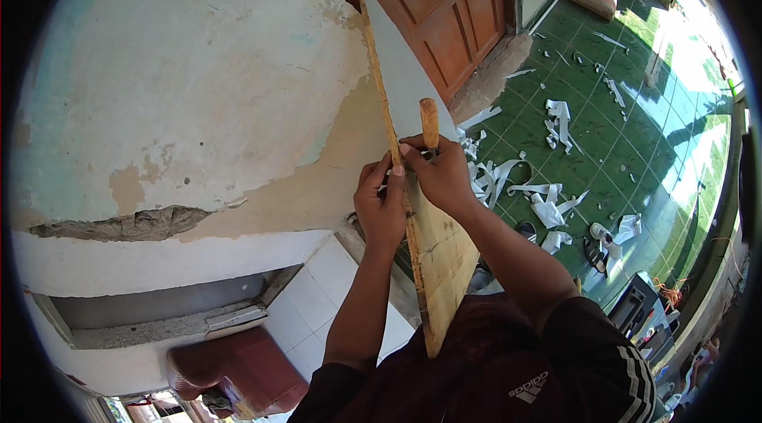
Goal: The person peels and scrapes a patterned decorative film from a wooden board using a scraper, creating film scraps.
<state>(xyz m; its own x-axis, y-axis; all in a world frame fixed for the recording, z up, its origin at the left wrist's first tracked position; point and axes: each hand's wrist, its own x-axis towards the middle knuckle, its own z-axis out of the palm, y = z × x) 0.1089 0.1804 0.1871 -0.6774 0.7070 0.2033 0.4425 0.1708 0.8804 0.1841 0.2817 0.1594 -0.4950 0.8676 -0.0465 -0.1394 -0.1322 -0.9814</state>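
Note:
A long board (435, 260) stands on edge in front of me, running from my torso up towards the wall. Its upper face is pale and smooth, its lower face bare yellowish wood, and its narrow edge looks rough. My left hand (381, 202) is closed at that edge, thumb and fingers pinching it from the wall side. Opposite it, my right hand (441, 175) grips a wooden-handled tool (429, 121), handle pointing up, its thumb and fingertips close to the board's edge. The tool's working end is hidden by the hand, so its kind cannot be told.
White peeled strips (548, 205) litter the green tiled floor (587, 137). Sandals (595, 255) lie among them. On the left is a patchy plaster wall (198, 90); ahead, a brown panelled door (444, 10). A maroon sofa (238, 363) shows at lower left.

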